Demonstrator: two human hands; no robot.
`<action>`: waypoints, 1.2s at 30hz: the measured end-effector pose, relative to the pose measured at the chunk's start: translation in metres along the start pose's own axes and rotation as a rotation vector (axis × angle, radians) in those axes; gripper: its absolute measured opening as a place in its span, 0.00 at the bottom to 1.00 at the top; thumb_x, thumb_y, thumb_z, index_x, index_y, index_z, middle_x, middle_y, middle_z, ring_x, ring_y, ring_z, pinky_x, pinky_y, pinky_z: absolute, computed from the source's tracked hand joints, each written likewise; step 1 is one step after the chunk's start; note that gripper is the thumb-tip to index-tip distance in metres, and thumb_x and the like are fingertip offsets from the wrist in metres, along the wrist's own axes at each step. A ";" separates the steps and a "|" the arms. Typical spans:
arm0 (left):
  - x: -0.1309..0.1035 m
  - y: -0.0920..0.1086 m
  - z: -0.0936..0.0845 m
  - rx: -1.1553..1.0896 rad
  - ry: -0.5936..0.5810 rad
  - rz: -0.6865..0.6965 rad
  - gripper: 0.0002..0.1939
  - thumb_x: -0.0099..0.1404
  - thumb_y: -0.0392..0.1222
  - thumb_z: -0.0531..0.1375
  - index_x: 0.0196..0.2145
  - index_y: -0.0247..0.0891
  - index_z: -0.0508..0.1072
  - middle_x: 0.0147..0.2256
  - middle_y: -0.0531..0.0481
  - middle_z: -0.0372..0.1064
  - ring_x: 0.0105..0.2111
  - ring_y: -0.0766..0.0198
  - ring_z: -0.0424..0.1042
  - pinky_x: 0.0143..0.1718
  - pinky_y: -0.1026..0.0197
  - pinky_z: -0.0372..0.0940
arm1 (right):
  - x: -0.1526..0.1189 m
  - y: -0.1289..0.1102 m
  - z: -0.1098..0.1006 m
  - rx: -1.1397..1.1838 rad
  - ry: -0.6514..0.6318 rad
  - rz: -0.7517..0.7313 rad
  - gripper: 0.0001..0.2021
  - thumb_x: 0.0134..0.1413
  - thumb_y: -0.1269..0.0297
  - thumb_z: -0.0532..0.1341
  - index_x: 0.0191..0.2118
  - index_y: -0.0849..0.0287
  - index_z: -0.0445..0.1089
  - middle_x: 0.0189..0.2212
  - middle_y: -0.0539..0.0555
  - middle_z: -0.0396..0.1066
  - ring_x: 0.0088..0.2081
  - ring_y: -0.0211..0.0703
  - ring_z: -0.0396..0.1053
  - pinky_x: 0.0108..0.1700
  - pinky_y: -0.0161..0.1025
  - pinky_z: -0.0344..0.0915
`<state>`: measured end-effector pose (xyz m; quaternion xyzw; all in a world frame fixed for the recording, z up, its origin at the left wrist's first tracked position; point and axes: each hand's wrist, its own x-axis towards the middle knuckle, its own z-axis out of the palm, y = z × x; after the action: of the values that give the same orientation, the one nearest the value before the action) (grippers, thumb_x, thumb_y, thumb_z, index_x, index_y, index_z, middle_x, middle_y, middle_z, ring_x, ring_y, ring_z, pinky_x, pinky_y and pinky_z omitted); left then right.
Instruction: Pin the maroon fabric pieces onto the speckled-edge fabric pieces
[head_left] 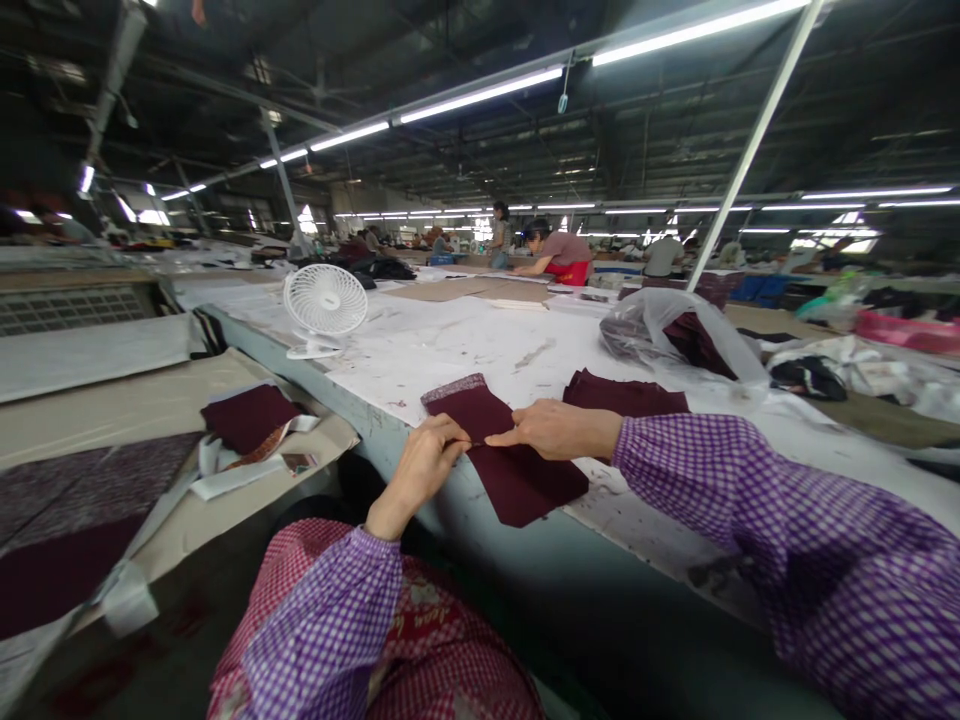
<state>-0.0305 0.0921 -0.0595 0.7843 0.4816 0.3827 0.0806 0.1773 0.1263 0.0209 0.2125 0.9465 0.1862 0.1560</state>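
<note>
A maroon fabric piece lies at the table's front edge, its near corner hanging over the side. Its far end carries a speckled greyish strip, and a crease or seam crosses its middle. My left hand pinches the cloth at the left end of that line, thumb and fingertips together. Over the line rests my right hand, its index finger stretched out and pressing on the fabric near the left fingertips; its other fingers are curled and partly hidden. Just beyond my right hand sits a stack of maroon fabric pieces.
A small white fan stands on the white-covered table. To the right is a clear plastic bag with maroon cloth inside. On a lower surface at left lie more maroon pieces. A co-worker bends over the table's far end.
</note>
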 end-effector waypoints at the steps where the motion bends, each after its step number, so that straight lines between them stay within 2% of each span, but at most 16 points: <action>1: -0.001 0.000 0.001 0.019 0.004 0.024 0.07 0.63 0.34 0.56 0.30 0.36 0.74 0.33 0.48 0.69 0.36 0.61 0.68 0.39 0.58 0.62 | 0.000 0.000 -0.002 0.000 -0.010 -0.003 0.32 0.53 0.79 0.50 0.63 0.50 0.55 0.34 0.58 0.70 0.28 0.39 0.66 0.28 0.35 0.51; 6: -0.005 -0.002 0.002 0.059 0.018 0.116 0.10 0.66 0.37 0.53 0.30 0.36 0.72 0.33 0.47 0.69 0.36 0.60 0.66 0.39 0.57 0.62 | 0.002 -0.002 -0.013 -0.016 -0.062 -0.016 0.32 0.53 0.80 0.49 0.64 0.51 0.54 0.33 0.58 0.71 0.30 0.40 0.66 0.29 0.36 0.51; 12: -0.008 -0.008 -0.004 -0.086 0.021 0.058 0.09 0.65 0.37 0.53 0.29 0.37 0.71 0.34 0.49 0.70 0.36 0.63 0.68 0.39 0.61 0.62 | 0.010 -0.006 -0.018 -0.042 -0.095 -0.019 0.33 0.54 0.80 0.49 0.64 0.47 0.51 0.29 0.55 0.71 0.27 0.39 0.65 0.28 0.35 0.49; 16: -0.006 -0.009 -0.002 -0.108 0.071 -0.068 0.08 0.65 0.37 0.52 0.34 0.38 0.71 0.34 0.50 0.71 0.35 0.62 0.70 0.39 0.60 0.63 | 0.014 -0.007 -0.009 -0.052 -0.019 -0.032 0.31 0.58 0.79 0.48 0.64 0.46 0.51 0.27 0.54 0.70 0.26 0.38 0.64 0.27 0.35 0.47; 20: -0.004 -0.008 0.005 0.005 0.085 -0.093 0.11 0.66 0.37 0.50 0.41 0.37 0.71 0.40 0.47 0.72 0.41 0.59 0.70 0.44 0.57 0.63 | 0.012 0.001 0.005 0.099 0.087 0.073 0.24 0.61 0.66 0.54 0.62 0.50 0.55 0.35 0.57 0.71 0.31 0.41 0.67 0.29 0.34 0.50; 22: -0.003 -0.007 0.007 0.080 0.063 -0.073 0.13 0.67 0.36 0.49 0.42 0.37 0.71 0.40 0.45 0.72 0.42 0.58 0.70 0.45 0.56 0.63 | 0.011 0.007 0.013 0.292 0.105 0.155 0.22 0.58 0.61 0.58 0.58 0.56 0.60 0.38 0.57 0.71 0.35 0.42 0.67 0.32 0.34 0.54; 24: 0.000 -0.004 0.007 0.155 0.022 -0.049 0.14 0.67 0.36 0.49 0.44 0.36 0.72 0.40 0.45 0.72 0.42 0.57 0.69 0.45 0.56 0.63 | 0.013 0.011 0.020 0.455 0.099 0.191 0.17 0.56 0.61 0.60 0.51 0.59 0.64 0.36 0.54 0.71 0.36 0.41 0.66 0.35 0.34 0.55; 26: 0.005 -0.001 0.006 0.237 -0.042 -0.039 0.15 0.67 0.37 0.49 0.44 0.36 0.73 0.39 0.44 0.71 0.42 0.57 0.68 0.44 0.56 0.63 | 0.016 0.012 0.024 0.500 0.119 0.176 0.10 0.53 0.62 0.62 0.41 0.59 0.68 0.32 0.52 0.70 0.35 0.40 0.64 0.37 0.35 0.55; 29: 0.014 0.008 0.003 0.359 -0.146 -0.057 0.16 0.66 0.36 0.49 0.40 0.37 0.76 0.38 0.44 0.70 0.41 0.57 0.67 0.43 0.57 0.62 | 0.020 0.015 0.022 0.503 0.209 0.072 0.03 0.50 0.68 0.62 0.31 0.61 0.67 0.32 0.52 0.68 0.35 0.39 0.62 0.39 0.36 0.55; 32: 0.020 0.020 -0.001 0.468 -0.202 -0.075 0.17 0.66 0.36 0.49 0.33 0.37 0.78 0.36 0.43 0.71 0.41 0.56 0.66 0.43 0.55 0.61 | 0.007 0.033 0.012 0.700 0.245 0.020 0.03 0.53 0.68 0.58 0.32 0.62 0.65 0.28 0.50 0.65 0.29 0.36 0.59 0.34 0.34 0.56; 34: 0.023 0.027 -0.004 0.531 -0.207 -0.064 0.17 0.66 0.41 0.50 0.31 0.38 0.79 0.36 0.43 0.72 0.41 0.52 0.65 0.43 0.51 0.59 | -0.014 0.058 0.006 0.873 0.276 0.071 0.06 0.55 0.65 0.56 0.36 0.62 0.65 0.26 0.49 0.64 0.28 0.35 0.59 0.32 0.33 0.57; 36: 0.025 0.032 -0.006 0.573 -0.211 -0.035 0.17 0.65 0.47 0.53 0.30 0.39 0.79 0.35 0.44 0.72 0.43 0.50 0.64 0.44 0.48 0.57 | -0.039 0.088 0.007 0.968 0.313 0.190 0.13 0.53 0.61 0.58 0.42 0.62 0.64 0.31 0.51 0.67 0.31 0.36 0.63 0.33 0.33 0.59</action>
<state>-0.0058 0.0944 -0.0266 0.8019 0.5726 0.1462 -0.0878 0.2441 0.1842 0.0596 0.3150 0.9127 -0.2302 -0.1213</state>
